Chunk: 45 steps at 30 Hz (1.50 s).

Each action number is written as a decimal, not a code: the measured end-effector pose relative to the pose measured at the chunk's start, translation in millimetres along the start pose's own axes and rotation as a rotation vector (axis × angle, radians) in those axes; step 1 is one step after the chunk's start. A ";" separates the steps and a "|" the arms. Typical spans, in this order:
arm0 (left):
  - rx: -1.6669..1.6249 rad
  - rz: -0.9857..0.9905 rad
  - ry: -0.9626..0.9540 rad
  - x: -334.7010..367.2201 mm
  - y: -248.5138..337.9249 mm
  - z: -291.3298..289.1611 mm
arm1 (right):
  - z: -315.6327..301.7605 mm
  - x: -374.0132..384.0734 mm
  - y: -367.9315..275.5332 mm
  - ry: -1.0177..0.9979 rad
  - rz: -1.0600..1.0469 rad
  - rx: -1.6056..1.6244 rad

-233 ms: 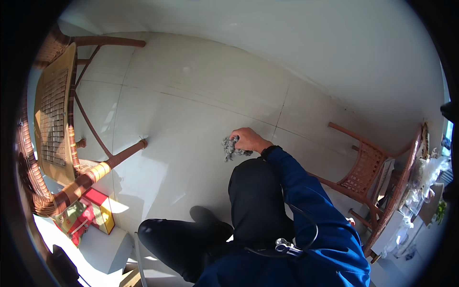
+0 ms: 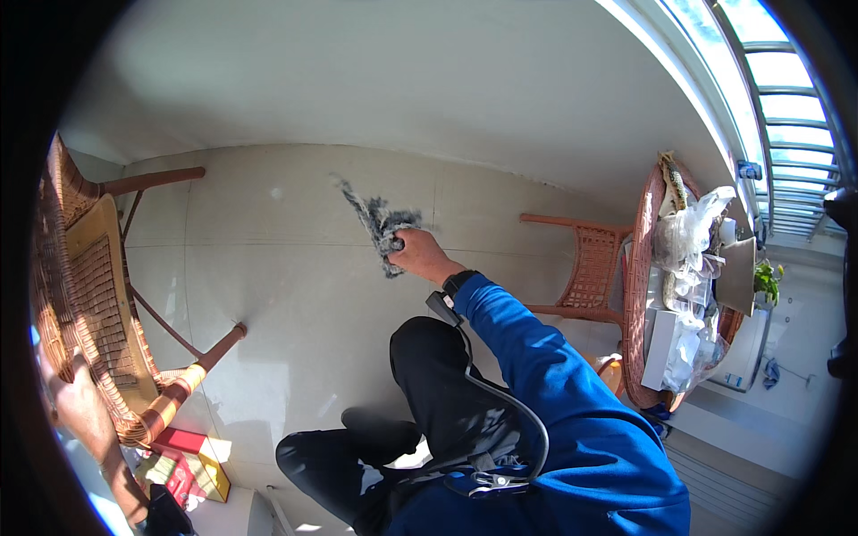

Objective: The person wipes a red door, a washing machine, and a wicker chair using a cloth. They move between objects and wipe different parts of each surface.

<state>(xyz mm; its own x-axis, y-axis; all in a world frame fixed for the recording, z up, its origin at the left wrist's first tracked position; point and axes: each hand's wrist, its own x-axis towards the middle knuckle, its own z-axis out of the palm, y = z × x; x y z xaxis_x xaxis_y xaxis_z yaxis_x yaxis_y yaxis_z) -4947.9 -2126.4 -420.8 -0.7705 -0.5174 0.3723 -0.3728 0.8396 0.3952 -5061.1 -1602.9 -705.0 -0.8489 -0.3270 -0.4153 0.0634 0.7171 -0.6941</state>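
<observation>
My right hand [image 2: 422,255], a dark band on its wrist, is closed round a grey-and-white crumpled rag [image 2: 380,223]. The rag lies against the pale tiled floor [image 2: 295,304], its loose end trailing toward the wall and smeared by motion. At the far left edge, a hand that appears to be my left hand [image 2: 76,393] lies against the woven arm of a brown wicker chair [image 2: 98,313]. Its fingers are mostly hidden at the dark rim, so their grip cannot be made out.
A white wall [image 2: 357,80] bounds the floor ahead. To the right stands a wicker stand [image 2: 594,263] loaded with plastic bags [image 2: 688,237], near a barred window [image 2: 782,116]. A red and yellow box [image 2: 201,460] sits by the chair. My bent knees [image 2: 438,357] are close below.
My right hand has moved farther out toward the wall with the rag, which is now more stretched out. The view has shifted, and the hand at the left edge has come into sight.
</observation>
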 end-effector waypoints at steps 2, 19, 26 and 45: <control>-0.003 -0.106 -0.066 3.5 -4.7 1.1 | -23.3 -8.9 -24.3 -0.020 0.002 -0.203; 0.292 -0.204 -0.108 -2.3 22.6 -0.4 | -114.9 -127.4 -175.1 -0.127 0.324 1.377; 0.269 -0.238 -0.144 4.6 37.9 -6.5 | -151.3 -134.8 -252.4 -0.160 0.403 1.412; -0.262 -0.098 -0.239 9.7 22.7 -40.9 | 36.9 -27.2 -570.4 0.016 -0.142 0.232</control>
<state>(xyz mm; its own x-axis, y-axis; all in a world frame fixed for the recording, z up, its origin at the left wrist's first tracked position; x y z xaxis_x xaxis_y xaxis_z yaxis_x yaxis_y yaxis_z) -4942.6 -2119.1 -373.9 -0.8482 -0.5141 0.1278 -0.3295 0.7008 0.6327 -5054.8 -2025.7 -319.5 -0.8660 -0.4032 -0.2958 0.0600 0.5035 -0.8619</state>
